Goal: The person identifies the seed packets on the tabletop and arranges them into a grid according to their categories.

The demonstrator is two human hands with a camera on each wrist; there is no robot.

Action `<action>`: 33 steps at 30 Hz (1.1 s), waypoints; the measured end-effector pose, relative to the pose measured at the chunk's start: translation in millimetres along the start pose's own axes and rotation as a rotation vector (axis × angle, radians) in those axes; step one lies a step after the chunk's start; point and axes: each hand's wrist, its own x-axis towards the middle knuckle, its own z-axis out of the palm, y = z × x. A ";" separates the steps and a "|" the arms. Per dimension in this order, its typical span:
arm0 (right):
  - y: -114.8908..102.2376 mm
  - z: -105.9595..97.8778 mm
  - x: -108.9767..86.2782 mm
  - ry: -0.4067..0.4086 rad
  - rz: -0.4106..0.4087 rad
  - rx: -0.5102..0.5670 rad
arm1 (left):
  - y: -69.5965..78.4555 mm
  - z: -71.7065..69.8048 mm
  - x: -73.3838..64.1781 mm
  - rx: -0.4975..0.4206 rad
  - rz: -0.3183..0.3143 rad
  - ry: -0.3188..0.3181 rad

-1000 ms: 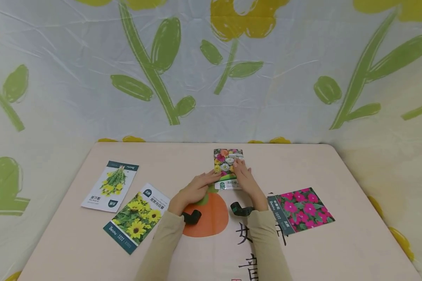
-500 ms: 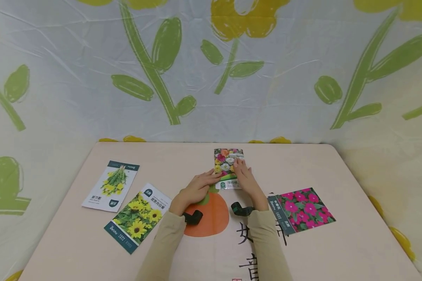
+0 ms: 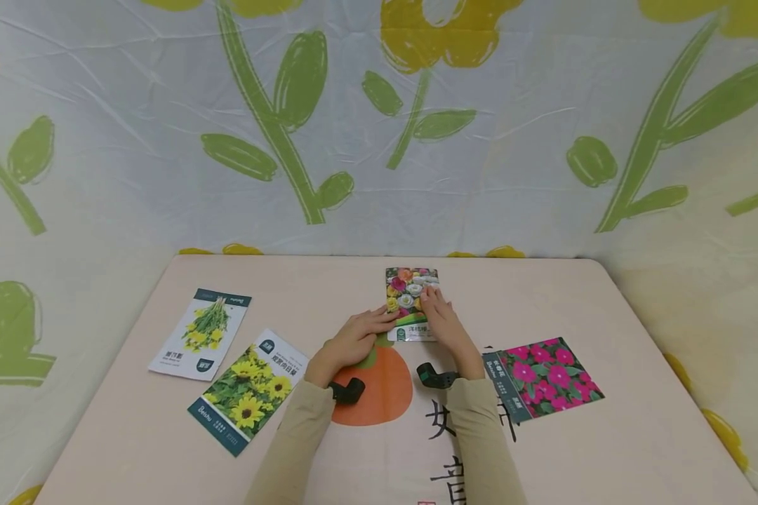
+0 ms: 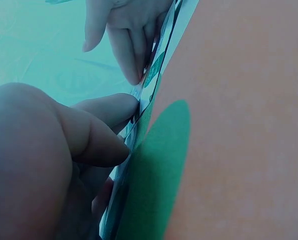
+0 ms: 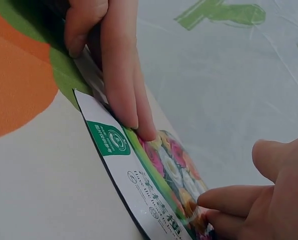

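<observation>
A seed packet [image 3: 407, 300] with mixed roses-like blooms and a white lower band lies flat near the table's far edge. My left hand [image 3: 358, 335] rests at its left side, the straight fingertips on its surface. From the right, my right hand [image 3: 443, 324] lays its extended fingers over the packet's right side, covering part of the picture and lettering. In the right wrist view, the left fingers [image 5: 121, 75] press on the packet's green stripe, and the right fingertips touch the flower picture. The packet's lower edge stands slightly raised there.
Two packets lie at the left: one with bunched yellow-flowered greens [image 3: 201, 335], one with yellow sunflowers [image 3: 249, 393]. A pink-flower packet [image 3: 543, 379] lies at the right. The pale tablecloth [image 3: 379, 463] bears an orange print and black characters. A flowered curtain [image 3: 499, 161] hangs behind.
</observation>
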 end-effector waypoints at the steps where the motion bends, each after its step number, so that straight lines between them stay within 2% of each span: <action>1: -0.2 -0.4 0.2 0.000 0.000 -0.001 | 0.1 -0.3 0.1 0.000 0.003 0.000; 5: -1.1 -1.3 -0.4 -0.004 0.004 0.002 | 0.7 -0.7 0.1 -0.012 0.013 0.003; 12: -0.3 -1.7 -1.9 0.010 0.018 0.022 | 1.0 0.6 -0.4 -0.013 -0.014 -0.005; 23: 0.0 -3.3 -2.0 0.003 0.044 0.049 | 0.7 0.3 -1.4 -0.022 -0.011 0.013; 30: 0.3 -5.4 -3.8 0.004 0.079 0.106 | -0.8 1.9 -0.4 -0.023 -0.006 0.026; 33: 1.2 -5.7 -4.0 0.002 0.069 0.100 | -0.3 1.7 -0.4 -0.025 -0.010 0.025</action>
